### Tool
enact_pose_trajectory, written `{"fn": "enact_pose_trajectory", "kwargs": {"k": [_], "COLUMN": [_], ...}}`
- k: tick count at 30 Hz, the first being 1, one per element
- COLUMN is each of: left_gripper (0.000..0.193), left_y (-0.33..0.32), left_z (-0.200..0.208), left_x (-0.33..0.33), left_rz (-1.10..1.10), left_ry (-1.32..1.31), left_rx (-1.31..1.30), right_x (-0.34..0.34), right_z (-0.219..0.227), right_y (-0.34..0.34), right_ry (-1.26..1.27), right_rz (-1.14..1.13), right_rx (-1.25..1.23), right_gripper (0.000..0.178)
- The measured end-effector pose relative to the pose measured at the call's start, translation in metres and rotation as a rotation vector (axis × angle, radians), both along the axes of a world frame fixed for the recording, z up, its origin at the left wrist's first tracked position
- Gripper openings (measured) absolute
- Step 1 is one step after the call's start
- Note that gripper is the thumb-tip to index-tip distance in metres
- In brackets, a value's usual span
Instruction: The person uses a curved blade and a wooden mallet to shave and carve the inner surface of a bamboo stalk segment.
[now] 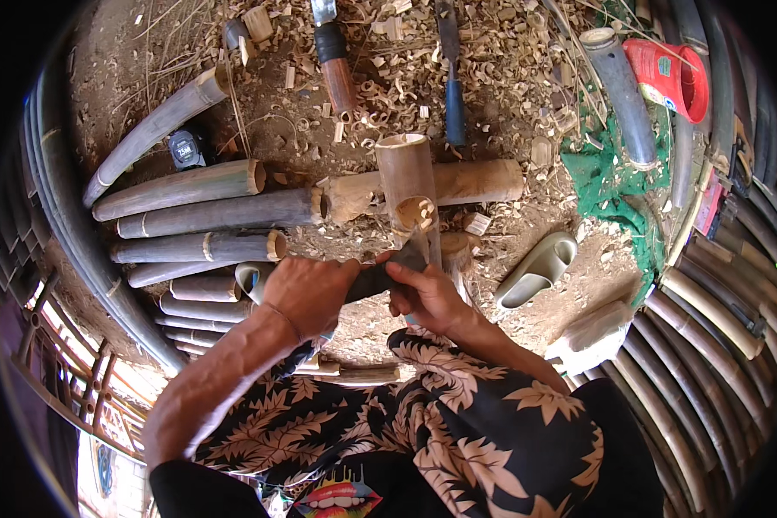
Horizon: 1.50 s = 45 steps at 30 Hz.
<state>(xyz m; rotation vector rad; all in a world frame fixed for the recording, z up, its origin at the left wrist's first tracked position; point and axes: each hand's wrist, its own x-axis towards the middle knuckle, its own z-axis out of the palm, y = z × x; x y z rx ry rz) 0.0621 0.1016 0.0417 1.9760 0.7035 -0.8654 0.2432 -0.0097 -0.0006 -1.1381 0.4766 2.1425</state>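
Observation:
Side by side in front of my lap, my left hand (306, 292) and my right hand (430, 298) are closed on a dark grey, flat strip (373, 283). It looks like a sheet or cloth, its kind unclear. The strip spans the gap between the hands, and part of it rises above my right fingers. Just beyond them stands a short bamboo tube (406, 168) with an oval opening (414, 212) cut in its side; the strip's upper end overlaps the tube's lower part. Behind the tube lies a pale bamboo length (479, 182).
Several cut bamboo poles (220, 209) lie at the left, near a tape measure (185, 149). A wooden-handled tool (337, 82) and a blue-handled chisel (455, 112) rest among shavings. At right are a slipper (537, 269), a red container (665, 76), green netting (609, 186) and stacked poles (708, 345).

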Motion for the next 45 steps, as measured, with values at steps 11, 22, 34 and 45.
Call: {"fn": "enact_pose_trajectory", "kwargs": {"k": [11,22,34,45], "left_gripper": [0.022,0.028,0.016,0.028], "left_y": [-0.003,-0.03,0.006,-0.065], "left_z": [0.017,-0.009,0.017,0.002], "left_x": [0.008,0.007,0.002,0.034], "left_rz": [0.004,0.301,-0.03,0.469], "left_ry": [0.015,0.016,-0.038,0.045], "left_rx": [0.253,-0.121,0.252,-0.146], "right_x": [-0.005,0.006,-0.007,0.015], "right_z": [0.007,0.015,0.002,0.009], "right_y": [0.001,0.007,0.005,-0.013], "right_ry": [0.059,-0.315,0.212,-0.564], "right_rz": [-0.026,0.198,-0.114,0.319], "right_rx": [-0.07,-0.056,0.057,0.068], "right_gripper": [0.029,0.018,0.03,0.023]}}
